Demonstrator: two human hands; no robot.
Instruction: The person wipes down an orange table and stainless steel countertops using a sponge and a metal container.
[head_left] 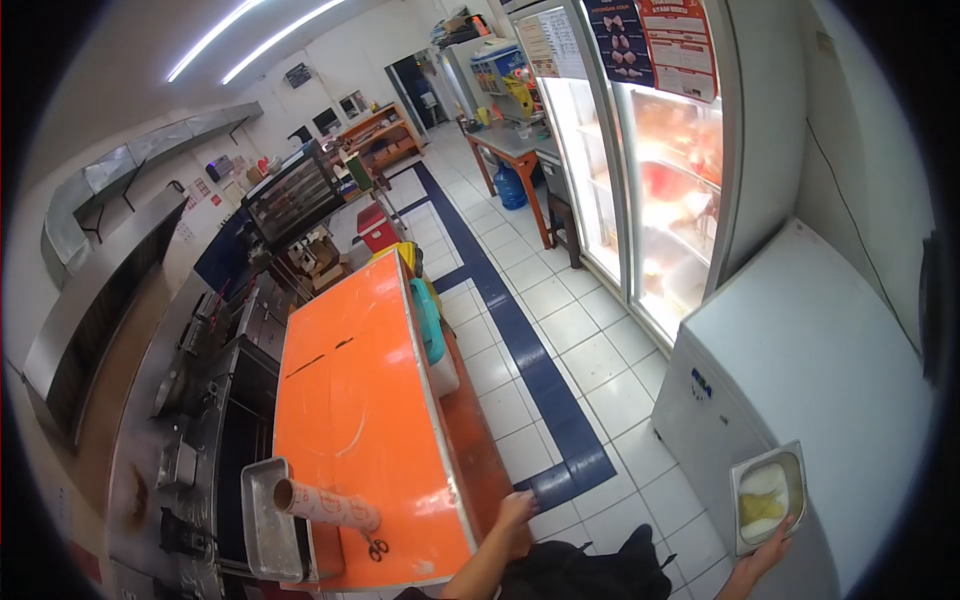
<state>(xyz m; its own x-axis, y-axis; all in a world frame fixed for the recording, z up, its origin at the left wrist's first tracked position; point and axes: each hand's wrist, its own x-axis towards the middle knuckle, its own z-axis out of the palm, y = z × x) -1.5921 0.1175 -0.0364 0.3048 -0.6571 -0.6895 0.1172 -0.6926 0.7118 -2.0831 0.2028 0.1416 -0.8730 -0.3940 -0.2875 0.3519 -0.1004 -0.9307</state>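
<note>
My right hand [768, 552] is closed on the near rim of a small steel food pan [739, 535]. Inside the pan lies something white with a yellowish patch [763, 508]; what it is cannot be made out. The pan is held in front of the white chest freezer [740, 410]. My left hand [517, 510] hangs beside the right edge of the orange table [370, 410], its fingers curled with nothing visible in them. On the table's near end are a patterned paper roll [330, 505], scissors [376, 548] and a metal tray [262, 515].
A lit glass-door fridge [665, 190] stands ahead on the right. White tiled floor [570, 330] with a blue band runs between it and the table. A teal-topped container [430, 330] sits beside the table. Stoves and a steel counter [150, 430] line the left side.
</note>
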